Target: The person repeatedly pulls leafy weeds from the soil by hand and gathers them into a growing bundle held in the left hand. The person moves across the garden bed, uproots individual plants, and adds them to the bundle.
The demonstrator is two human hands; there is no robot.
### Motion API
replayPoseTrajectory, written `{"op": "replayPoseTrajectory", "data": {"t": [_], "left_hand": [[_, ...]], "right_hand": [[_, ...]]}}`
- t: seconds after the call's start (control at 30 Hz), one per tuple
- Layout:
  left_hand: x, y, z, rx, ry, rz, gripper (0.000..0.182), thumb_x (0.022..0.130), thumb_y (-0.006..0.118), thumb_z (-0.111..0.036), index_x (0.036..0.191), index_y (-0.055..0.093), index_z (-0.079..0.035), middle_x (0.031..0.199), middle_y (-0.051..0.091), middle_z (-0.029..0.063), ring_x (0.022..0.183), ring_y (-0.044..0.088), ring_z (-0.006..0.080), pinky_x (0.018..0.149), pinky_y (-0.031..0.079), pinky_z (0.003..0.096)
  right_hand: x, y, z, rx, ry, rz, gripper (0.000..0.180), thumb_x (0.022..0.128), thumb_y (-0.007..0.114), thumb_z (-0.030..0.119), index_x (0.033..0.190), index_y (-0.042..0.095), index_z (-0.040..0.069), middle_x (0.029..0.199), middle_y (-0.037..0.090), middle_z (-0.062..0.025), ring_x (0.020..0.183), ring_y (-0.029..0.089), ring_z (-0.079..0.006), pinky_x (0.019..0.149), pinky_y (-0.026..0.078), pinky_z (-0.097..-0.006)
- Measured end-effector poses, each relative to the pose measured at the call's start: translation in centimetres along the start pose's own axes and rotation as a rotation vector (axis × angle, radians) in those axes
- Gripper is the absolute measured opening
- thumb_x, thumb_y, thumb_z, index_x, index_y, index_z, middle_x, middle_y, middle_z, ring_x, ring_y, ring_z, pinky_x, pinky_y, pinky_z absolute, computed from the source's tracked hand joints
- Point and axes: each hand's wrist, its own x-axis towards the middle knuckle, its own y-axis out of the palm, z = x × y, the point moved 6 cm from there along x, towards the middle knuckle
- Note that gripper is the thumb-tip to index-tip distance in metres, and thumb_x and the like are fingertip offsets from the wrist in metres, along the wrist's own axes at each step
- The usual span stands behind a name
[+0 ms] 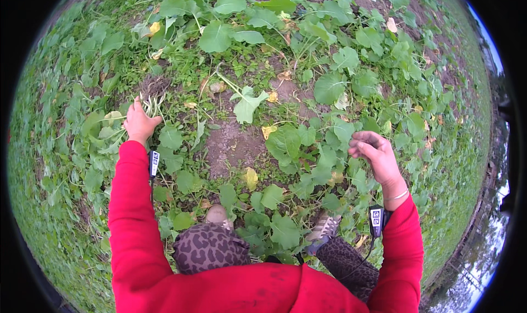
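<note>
At the left of the head view, my left hand (141, 120) lies with spread thumb and fingers at a bunch of uprooted plants (153, 101) with pale stems and brown roots; whether it grips them cannot be told. The roots point away from me and the leaves lie beneath and left of the hand. My right hand (367, 145), with a thin bracelet at the wrist, hovers above leafy green plants on the right, fingers curled and thumb near them, with nothing visible in it. Between the hands, a cut or pulled leaf (248, 105) with a long stalk lies over low weeds.
Broad-leaved plants (284, 144) grow all around, among small weeds and yellowed leaves (251, 178). Bare soil (232, 144) shows in the middle. My shoes (325, 226) stand among the plants close to my body. Trees and a fence-like edge appear at the far right.
</note>
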Motion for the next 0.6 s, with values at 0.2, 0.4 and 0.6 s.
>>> {"op": "replayPoseTrajectory", "data": {"t": [0.2, 0.4, 0.6], "left_hand": [[-4.9, -7.9, -7.7, 0.080, 0.487, -0.273, 0.057, 0.069, 0.075, -0.019, 0.121, 0.056, -0.006, 0.131, 0.048, 0.0170, 0.126, 0.041, 0.0326, 0.104, 0.034, 0.0452], [-15.6, -4.7, -20.3, -0.567, 1.147, 0.239, 0.059, 0.074, 0.071, -0.022, 0.125, 0.049, -0.004, 0.129, 0.051, 0.0186, 0.120, 0.049, 0.0352, 0.103, 0.039, 0.0433], [-26.0, 5.3, -23.4, -0.462, 1.355, 1.000, 0.074, 0.076, 0.070, -0.034, 0.140, 0.039, -0.012, 0.142, 0.033, 0.0221, 0.122, 0.047, 0.0394, 0.100, 0.042, 0.0440]], "right_hand": [[4.1, 7.3, -2.4, -0.612, -0.085, 0.282, 0.035, 0.084, 0.059, 0.017, 0.111, 0.058, -0.006, 0.098, 0.068, -0.0158, 0.091, 0.066, -0.0243, 0.084, 0.050, -0.0335], [-0.1, 15.4, -11.0, -1.241, 0.181, 0.497, 0.062, 0.084, 0.057, 0.021, 0.137, 0.036, -0.003, 0.131, 0.049, -0.0248, 0.123, 0.048, -0.0355, 0.102, 0.042, -0.0423], [-7.1, 18.1, -13.8, -1.016, -0.054, 0.405, 0.069, 0.077, 0.061, 0.013, 0.138, 0.033, -0.005, 0.140, 0.037, -0.0291, 0.128, 0.042, -0.0394, 0.107, 0.036, -0.0412]]}}
